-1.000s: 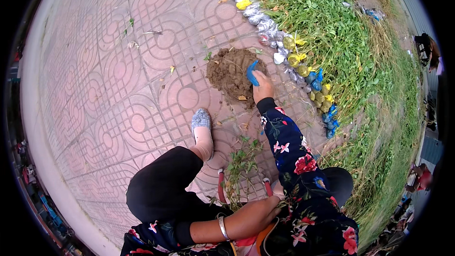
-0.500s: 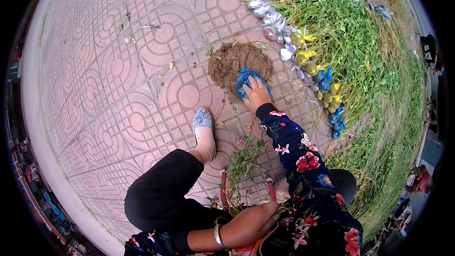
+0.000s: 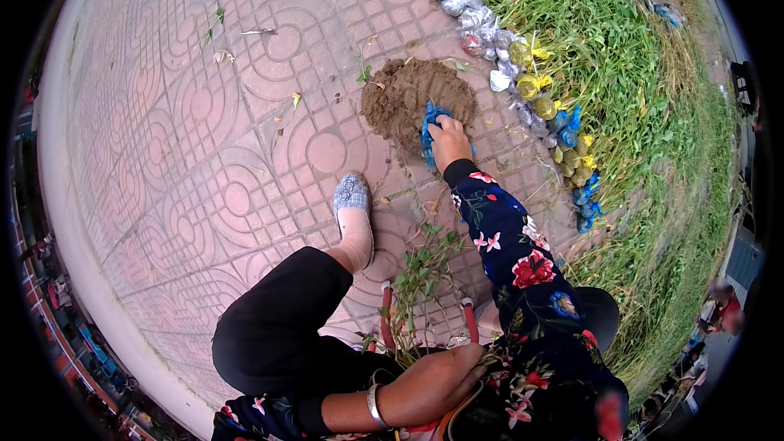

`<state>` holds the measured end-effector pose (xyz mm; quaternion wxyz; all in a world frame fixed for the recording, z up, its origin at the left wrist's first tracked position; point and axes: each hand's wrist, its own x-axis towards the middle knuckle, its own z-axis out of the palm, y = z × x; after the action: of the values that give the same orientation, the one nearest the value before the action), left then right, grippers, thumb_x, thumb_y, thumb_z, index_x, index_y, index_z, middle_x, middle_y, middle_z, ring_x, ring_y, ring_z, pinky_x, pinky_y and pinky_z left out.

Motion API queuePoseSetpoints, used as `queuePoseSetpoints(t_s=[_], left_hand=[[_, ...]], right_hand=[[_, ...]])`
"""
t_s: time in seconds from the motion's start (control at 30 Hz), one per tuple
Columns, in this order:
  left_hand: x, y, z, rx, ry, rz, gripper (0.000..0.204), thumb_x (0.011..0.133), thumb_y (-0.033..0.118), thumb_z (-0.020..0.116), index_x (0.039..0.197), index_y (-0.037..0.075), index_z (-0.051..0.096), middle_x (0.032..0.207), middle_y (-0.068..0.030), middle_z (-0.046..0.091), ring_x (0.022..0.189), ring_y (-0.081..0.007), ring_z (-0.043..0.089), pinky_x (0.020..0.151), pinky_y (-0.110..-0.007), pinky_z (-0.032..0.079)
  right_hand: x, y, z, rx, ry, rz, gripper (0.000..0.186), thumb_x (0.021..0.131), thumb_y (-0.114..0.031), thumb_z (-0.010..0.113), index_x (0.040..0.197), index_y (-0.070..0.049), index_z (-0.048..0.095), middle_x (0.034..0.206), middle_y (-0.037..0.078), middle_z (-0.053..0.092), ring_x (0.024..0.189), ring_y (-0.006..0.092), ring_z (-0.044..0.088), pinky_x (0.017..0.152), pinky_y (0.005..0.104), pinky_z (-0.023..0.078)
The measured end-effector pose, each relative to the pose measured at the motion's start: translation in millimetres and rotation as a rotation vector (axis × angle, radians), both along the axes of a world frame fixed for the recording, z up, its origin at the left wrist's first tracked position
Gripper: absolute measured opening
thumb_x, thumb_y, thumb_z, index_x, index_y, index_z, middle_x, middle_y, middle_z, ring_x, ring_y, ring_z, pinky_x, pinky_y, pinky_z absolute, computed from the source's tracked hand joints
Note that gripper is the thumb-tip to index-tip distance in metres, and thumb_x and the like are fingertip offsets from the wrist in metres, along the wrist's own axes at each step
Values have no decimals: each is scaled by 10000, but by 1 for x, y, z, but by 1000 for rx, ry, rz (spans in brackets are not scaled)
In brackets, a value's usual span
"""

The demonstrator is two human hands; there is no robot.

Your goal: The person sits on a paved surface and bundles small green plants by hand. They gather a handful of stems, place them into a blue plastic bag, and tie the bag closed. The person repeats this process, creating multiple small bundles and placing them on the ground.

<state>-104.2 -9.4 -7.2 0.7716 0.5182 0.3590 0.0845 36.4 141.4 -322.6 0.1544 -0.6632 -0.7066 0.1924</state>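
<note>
My right hand (image 3: 449, 137) is closed on a crumpled blue plastic bag (image 3: 432, 114) at the near right part of a heap of brown soil (image 3: 398, 96) on the paving. Down at my lap, my left hand (image 3: 441, 380) has its fingers curled beside leafy stems (image 3: 423, 278); what they grip is hidden. Under those stems, between my legs, are two red bars (image 3: 386, 318) like tool or stool parts. Just right of the soil runs a line of small filled, tied bags in silver (image 3: 456, 5), yellow (image 3: 544, 106) and blue (image 3: 585, 211).
Pink patterned paving (image 3: 204, 114) stretches left to a pale edge. Cut green plants (image 3: 563, 8) and grass lie along the right side, behind the bags. My left foot (image 3: 354, 204) stands below the heap. At the far lower right rim is another person in red (image 3: 727, 314).
My right hand has gone from lying spread on the opened-out blue bag to gripping it bunched up, slightly higher in the picture. My left hand stays at my lap.
</note>
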Motion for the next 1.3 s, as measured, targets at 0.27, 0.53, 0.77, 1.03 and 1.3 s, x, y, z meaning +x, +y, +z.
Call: queuePoseSetpoints(t_s=[0.27,0.53,0.77,1.03,1.3], left_hand=[[0,2,5,24,-4,14,181,821,120,497,852,-11,375,678,-213,489,658,-396,511,582,-431,415],[1,3,13,44,-11,-90,180,821,118,496,835,-8,368,681,-205,487,665,-391,512,584,-427,419],[5,-2,12,52,-12,-107,180,824,121,490,841,-7,365,685,-208,487,669,-397,507,589,-430,415],[3,12,11,-5,31,-131,174,828,122,483,851,-9,371,697,-216,489,679,-396,506,597,-431,411],[5,5,13,69,-31,-3,166,821,108,494,853,-8,379,693,-208,487,676,-390,508,603,-424,416]], right_hand=[[12,5,-5,-109,-20,45,101,713,-49,518,767,-64,603,930,81,528,909,282,492,764,379,436],[40,-41,18,-2,236,-49,142,668,-31,576,806,-40,609,945,101,543,917,286,509,785,369,427],[10,-66,8,-105,76,12,116,719,-67,536,800,-78,618,989,79,536,936,269,494,780,371,433],[6,-69,-11,-25,-148,36,107,734,-132,505,755,-91,601,998,61,535,922,261,490,746,367,419],[7,-62,-7,-101,-276,113,75,692,-113,515,658,-81,574,814,70,524,820,259,510,683,369,438]])
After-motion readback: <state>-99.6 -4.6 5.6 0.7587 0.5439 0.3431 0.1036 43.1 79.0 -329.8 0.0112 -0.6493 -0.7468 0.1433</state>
